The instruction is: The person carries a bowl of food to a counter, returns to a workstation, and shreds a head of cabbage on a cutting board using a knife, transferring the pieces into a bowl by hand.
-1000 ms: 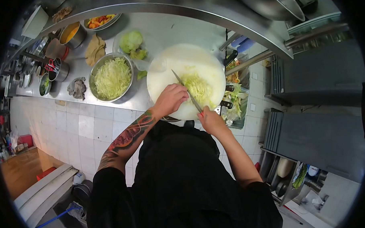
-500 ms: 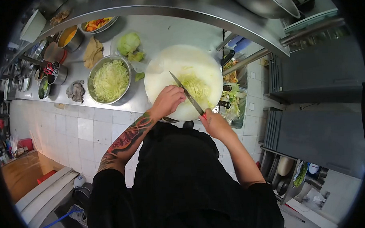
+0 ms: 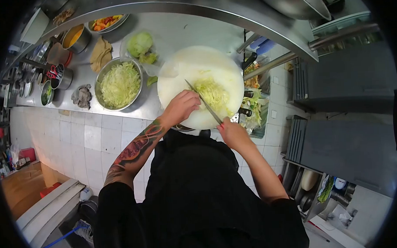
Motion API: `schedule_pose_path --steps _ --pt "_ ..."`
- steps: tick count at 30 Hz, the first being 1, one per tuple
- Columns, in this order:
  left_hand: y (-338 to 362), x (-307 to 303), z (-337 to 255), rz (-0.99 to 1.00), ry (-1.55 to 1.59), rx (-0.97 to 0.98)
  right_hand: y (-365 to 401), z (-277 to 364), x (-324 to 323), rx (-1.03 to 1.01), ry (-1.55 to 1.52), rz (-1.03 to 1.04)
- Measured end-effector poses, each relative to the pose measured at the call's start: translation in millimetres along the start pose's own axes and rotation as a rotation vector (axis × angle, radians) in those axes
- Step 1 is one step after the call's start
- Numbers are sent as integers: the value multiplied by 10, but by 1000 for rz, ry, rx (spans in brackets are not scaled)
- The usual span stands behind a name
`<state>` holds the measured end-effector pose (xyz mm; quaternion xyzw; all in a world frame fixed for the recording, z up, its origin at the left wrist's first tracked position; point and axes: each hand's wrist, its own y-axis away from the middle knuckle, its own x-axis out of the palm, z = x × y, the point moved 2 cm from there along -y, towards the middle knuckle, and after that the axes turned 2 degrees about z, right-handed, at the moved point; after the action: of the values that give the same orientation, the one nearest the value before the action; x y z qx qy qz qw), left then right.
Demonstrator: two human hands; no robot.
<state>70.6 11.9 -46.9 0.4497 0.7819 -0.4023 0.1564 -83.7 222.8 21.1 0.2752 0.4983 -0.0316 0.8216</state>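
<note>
My right hand [image 3: 234, 133] is closed around the red handle of a kitchen knife [image 3: 209, 108]. Its long blade points up and left across a round white cutting board [image 3: 173, 83]. Just left of the blade, my left hand [image 3: 181, 108] presses down with curled fingers on cabbage that is mostly hidden under them. A loose pile of shredded cabbage [image 3: 212, 92] lies on the board to the right of the blade. Left of the board, a steel bowl [image 3: 141, 89] is heaped with pale green shreds [image 3: 119, 85].
A cabbage head [image 3: 139, 44] in clear plastic sits behind the bowl. A tan cloth [image 3: 101, 54] and a grey rag [image 3: 81, 96] lie on the steel counter. More knife handles [image 3: 245, 112] stick out at the board's right edge, near a bin of scraps [image 3: 255, 106]. A steel shelf [image 3: 181, 8] overhangs the back.
The blade has shifted slightly and looks a little lower at its handle end. My left hand has moved slightly left. The whole view has shifted a little.
</note>
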Motion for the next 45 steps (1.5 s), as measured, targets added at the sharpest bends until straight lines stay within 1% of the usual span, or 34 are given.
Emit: schedule_pose_path --steps 1,3,5,6,9,10,12,14,17,19,20,22,24,28,32,34,37,38,40,43,45 --pt "-10 5 -7 2 -12 12 -165 -33 149 -1 -17 6" --pt "-18 -7 9 1 -10 -2 -260 36 86 -17 -31 6" --pt "-12 6 0 15 7 -9 -70 70 -127 -31 2 -18" --pt "-11 10 4 7 8 -7 20 113 -220 -8 6 19" --pt "31 35 4 -5 -2 -14 -47 111 -1 25 28 17" --pt "12 34 8 -13 -18 -7 -214 -23 248 -49 -20 -16" --pt "-14 0 -4 -6 -14 -11 -261 44 53 -41 -10 -6" --pt "-22 -5 -15 14 3 -9 -75 149 -231 -19 -12 35" --pt "31 37 -1 13 -25 -11 -75 95 -68 22 -4 61" --pt "16 12 -11 -22 -22 -11 -279 -43 206 -15 -31 45" --pt "-3 -28 -32 -25 -28 -10 -330 -24 139 -10 -31 40" --pt "-6 -86 -143 -92 -170 49 -268 12 9 -13 -22 26" --pt "-5 -35 -73 -77 -139 52 -97 53 -190 -19 -8 -7" --pt "50 30 11 -61 -61 19 185 98 -267 -46 25 -35" --pt "73 34 30 -68 -37 15 -12 48 3 -51 4 -44" --pt "64 47 51 -81 -36 -19 -287 -3 175 -46 14 22" --pt "43 15 30 -90 -15 -13 -56 112 -173 -63 22 -2" --pt "35 20 39 -93 -14 -12 -41 115 -167 -63 25 -2" --pt "76 34 52 -89 -8 -21 -35 127 -86 14 56 91" --pt "89 24 79 -74 1 -28 -315 22 201 -7 -15 78" --pt "84 -8 52 -69 2 -27 -147 121 -74 -16 -12 75"
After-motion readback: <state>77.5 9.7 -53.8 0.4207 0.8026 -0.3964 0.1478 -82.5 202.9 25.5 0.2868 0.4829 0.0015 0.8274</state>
